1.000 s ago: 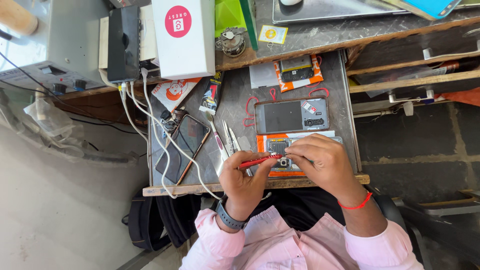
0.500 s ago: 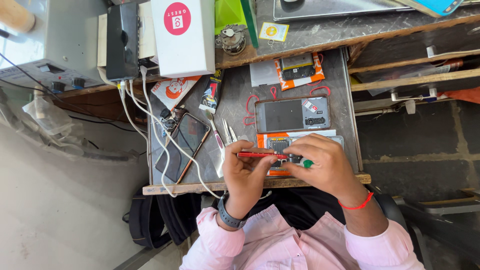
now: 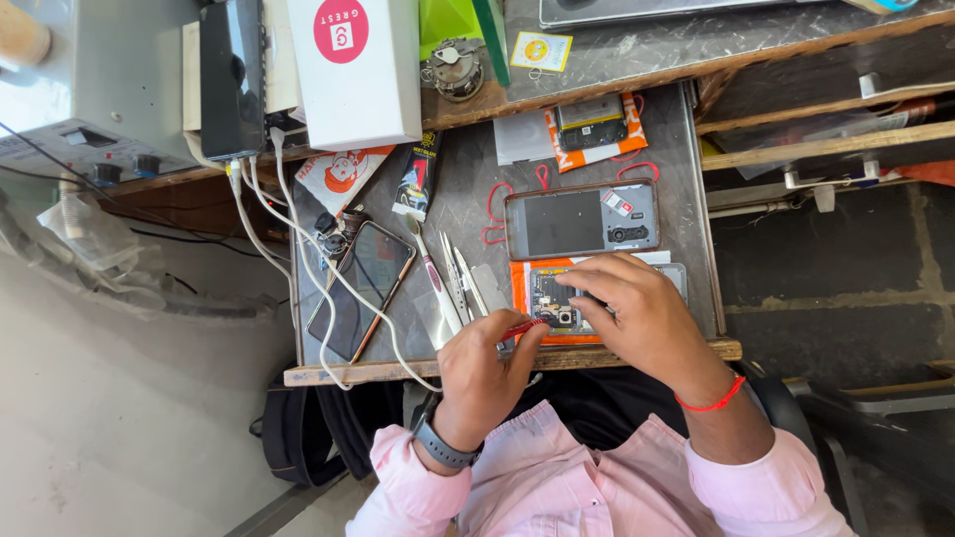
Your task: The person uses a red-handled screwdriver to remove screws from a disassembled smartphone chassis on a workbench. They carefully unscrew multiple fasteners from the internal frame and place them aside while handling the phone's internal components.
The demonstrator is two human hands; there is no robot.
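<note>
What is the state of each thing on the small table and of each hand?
Left hand: grips a red tool.
Right hand: rests on the opened phone.
Opened phone: back off, insides showing.
Back cover: off, lying flat.
Dark phone: screen dark, flat.
Tweezers: unused on the table.
</note>
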